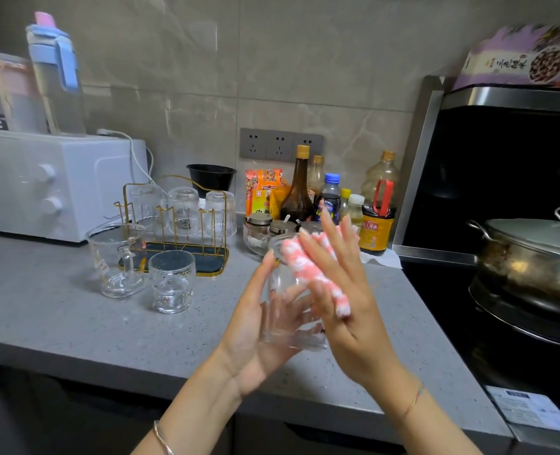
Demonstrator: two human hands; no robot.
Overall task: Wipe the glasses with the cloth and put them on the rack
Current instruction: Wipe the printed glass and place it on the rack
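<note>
Held glass [288, 310]: clear, lifted above the front of the grey counter [75, 316] between both hands; its thick base is toward the person, its mouth points up and away toward the wall, and the long axis leans slightly left.
Left hand [255, 326]: cradles the glass from the left and below, with the thumb lying up the near wall and the fingers curled round the far side, seen through the glass.
Right hand [341, 290]: fingers straight and a little spread, pressing flat on the glass's right side without closing round anything.
Cloth [308, 267]: pink and white, fluffy, squeezed between the right palm and the glass wall; it covers the upper right of the glass.
Ribbed glass [172, 280]: upright on the counter, left of the hands and well apart from them.
Handled glass [117, 257]: upright, just beside the ribbed one, on its left.
Rack [206, 257]: gold wire on a dark tray, right behind those two glasses; three glasses [184, 210] hang on it mouth down.
Jars and bottles [300, 192]: crowded behind the right hand, partly hidden by its fingers.
White oven [52, 185]: far left, against the wall.
Lidded pot [534, 257]: on the stove at the right.
</note>
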